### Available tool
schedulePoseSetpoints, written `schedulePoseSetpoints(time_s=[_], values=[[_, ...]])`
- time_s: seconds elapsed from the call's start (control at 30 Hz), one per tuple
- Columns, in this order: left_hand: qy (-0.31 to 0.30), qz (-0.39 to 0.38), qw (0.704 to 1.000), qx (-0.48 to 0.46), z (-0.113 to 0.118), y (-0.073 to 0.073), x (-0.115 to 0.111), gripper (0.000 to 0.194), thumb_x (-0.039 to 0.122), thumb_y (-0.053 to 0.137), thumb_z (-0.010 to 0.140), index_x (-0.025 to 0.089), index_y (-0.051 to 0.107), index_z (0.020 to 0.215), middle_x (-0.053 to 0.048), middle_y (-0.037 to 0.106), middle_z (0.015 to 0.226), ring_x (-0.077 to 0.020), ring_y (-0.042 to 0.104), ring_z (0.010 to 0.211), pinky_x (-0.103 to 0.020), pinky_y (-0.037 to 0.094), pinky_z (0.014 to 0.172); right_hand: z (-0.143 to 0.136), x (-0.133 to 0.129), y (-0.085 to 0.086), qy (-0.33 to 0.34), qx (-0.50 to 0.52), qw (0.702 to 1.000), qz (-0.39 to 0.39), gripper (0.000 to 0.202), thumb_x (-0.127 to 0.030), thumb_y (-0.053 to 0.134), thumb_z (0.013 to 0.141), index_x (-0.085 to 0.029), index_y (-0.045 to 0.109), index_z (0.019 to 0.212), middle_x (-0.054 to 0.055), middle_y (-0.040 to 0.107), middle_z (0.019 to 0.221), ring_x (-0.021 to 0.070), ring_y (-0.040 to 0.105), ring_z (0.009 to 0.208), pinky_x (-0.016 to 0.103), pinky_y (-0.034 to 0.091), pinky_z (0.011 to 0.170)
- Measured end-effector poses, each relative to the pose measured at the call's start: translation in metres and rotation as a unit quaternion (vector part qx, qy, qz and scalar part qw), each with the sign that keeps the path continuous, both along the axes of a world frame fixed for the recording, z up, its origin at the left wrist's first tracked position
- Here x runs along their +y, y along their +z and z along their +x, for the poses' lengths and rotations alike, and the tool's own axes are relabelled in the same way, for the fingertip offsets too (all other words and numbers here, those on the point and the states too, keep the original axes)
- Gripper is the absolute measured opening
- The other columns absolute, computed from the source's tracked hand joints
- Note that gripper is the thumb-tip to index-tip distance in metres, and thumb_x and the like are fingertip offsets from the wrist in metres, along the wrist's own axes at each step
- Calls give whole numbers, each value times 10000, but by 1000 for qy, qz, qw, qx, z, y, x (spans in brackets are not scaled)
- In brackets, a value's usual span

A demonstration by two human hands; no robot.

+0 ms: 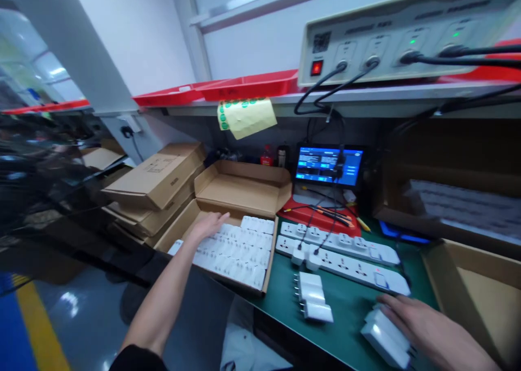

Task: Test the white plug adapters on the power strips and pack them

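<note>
My left hand (208, 225) reaches into an open cardboard box (266, 276), its fingers stretched out at the end of the packed rows of white plug chargers (234, 251). Nothing shows in that hand, though its underside is hidden. At the right, my right hand (411, 314) curls over a group of white plug chargers (385, 338), gripping them close to the green table top (345, 317). Between the two hands, a few more white chargers (312, 298) lie side by side, prongs pointing left.
Two white power strips (354, 268) lie behind the loose chargers, with cables plugged in. A small screen (329, 166) stands behind a red tray (293, 211). Stacked cardboard boxes (158, 176) are at left; another open box (484, 289) is at right. A powered test unit (391, 40) sits on the shelf.
</note>
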State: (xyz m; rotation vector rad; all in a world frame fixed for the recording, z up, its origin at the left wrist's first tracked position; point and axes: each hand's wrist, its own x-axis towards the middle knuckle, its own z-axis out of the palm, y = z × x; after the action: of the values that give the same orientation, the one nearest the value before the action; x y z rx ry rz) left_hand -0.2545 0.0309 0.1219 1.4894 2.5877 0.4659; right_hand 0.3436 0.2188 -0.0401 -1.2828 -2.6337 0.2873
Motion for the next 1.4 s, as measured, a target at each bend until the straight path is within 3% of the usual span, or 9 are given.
schedulePoseSetpoints(time_s=[0.13,0.27,0.47,0.67,0.8,0.9,1.0,1.2,1.4], values=[[-92,142,979,109,39,-9,4,536,590,431,1147,187,770,1250,-175,800,1177,-355,733,1205,-458,559,1078,-17,-16,52,-12,-82,996,-38,307,-422,595,1008,-265,842,1098,153,859,1095,367,819,1040,454,622,907],[-313,274,891,181,141,-43,-4,483,470,506,1158,190,652,1523,-196,754,1408,-355,692,1353,-501,561,1149,-21,-24,92,-77,113,987,-85,425,-498,613,1027,-264,792,1334,124,839,1177,329,791,1069,424,611,912],[-453,205,839,219,260,-103,-27,490,276,661,1079,227,635,1566,-173,703,1573,-384,599,1522,-544,467,1242,-26,-44,100,-30,432,859,-272,796,-602,769,974,-298,524,1667,72,736,1243,236,769,965,392,631,835],[-475,157,854,144,263,-106,-38,265,51,651,948,219,747,1128,-136,771,1083,-318,700,1042,-450,563,918,-34,-37,102,0,293,942,-166,414,-525,671,1048,-280,659,1381,58,740,1216,241,694,998,389,616,873],[-393,138,886,-203,251,-83,-32,132,258,793,942,255,764,1071,-74,751,1006,-264,672,925,-374,539,803,-42,-34,107,52,180,978,-90,209,-234,635,993,-266,702,1189,82,678,1313,257,688,1131,410,599,1022],[-263,151,824,-478,245,-61,-21,395,504,824,954,242,787,1248,-49,714,996,-205,663,845,-296,507,698,-50,-35,109,67,159,983,-60,211,-128,608,962,-259,707,1096,85,642,1378,255,688,1206,394,584,1075],[-193,161,755,-605,244,-39,-10,608,633,837,931,226,752,1375,-43,687,1007,-150,634,747,-243,455,592,-56,-34,111,75,146,985,-44,224,-114,619,960,-264,715,1096,85,623,1446,265,676,1255,402,578,1101],[-210,164,739,-619,245,-19,9,637,429,952,814,243,699,1368,-59,701,1180,-123,697,743,-217,509,597,-67,-26,111,100,101,989,-28,251,-77,611,913,-256,719,1053,97,639,1497,300,694,1247,421,594,1058],[-289,152,821,-468,252,-24,33,588,238,860,793,254,708,1361,-60,692,1252,-111,634,743,-226,511,612,-77,-16,102,139,64,987,-57,331,-105,670,882,-267,738,1163,91,685,1469,301,715,1236,414,595,1062]])
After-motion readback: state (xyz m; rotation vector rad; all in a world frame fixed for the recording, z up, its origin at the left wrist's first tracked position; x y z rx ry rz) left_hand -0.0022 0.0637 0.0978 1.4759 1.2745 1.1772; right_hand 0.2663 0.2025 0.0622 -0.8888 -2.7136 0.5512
